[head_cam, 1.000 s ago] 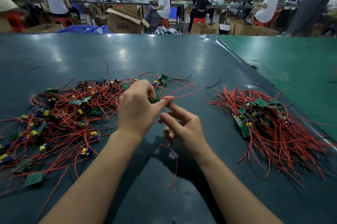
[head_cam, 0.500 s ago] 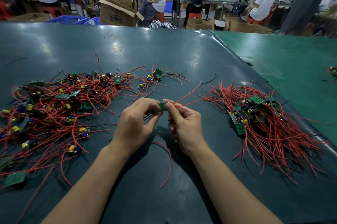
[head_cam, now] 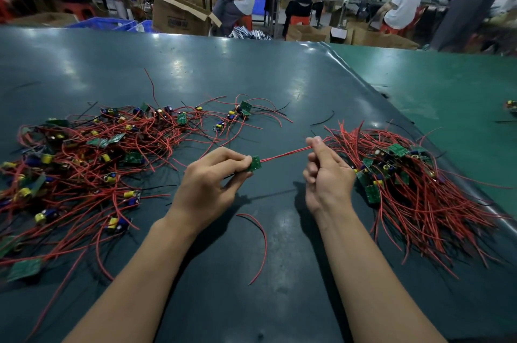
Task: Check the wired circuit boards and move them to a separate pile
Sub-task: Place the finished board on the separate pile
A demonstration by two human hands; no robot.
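my left hand [head_cam: 208,183] pinches a small green circuit board [head_cam: 255,163] mid-worktop; my right hand [head_cam: 326,172] pinches its taut red wire [head_cam: 285,155]. checked pile [head_cam: 414,183] toward the right edge, larger unchecked pile [head_cam: 92,163] left.

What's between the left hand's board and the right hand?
In the head view, only taut red wire spans from the board in the left hand to the right hand.

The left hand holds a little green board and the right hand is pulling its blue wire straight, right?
Not quite: the wire is red, not blue, as the head view shows. The left hand does hold the green board, and the right hand pinches that wire taut.
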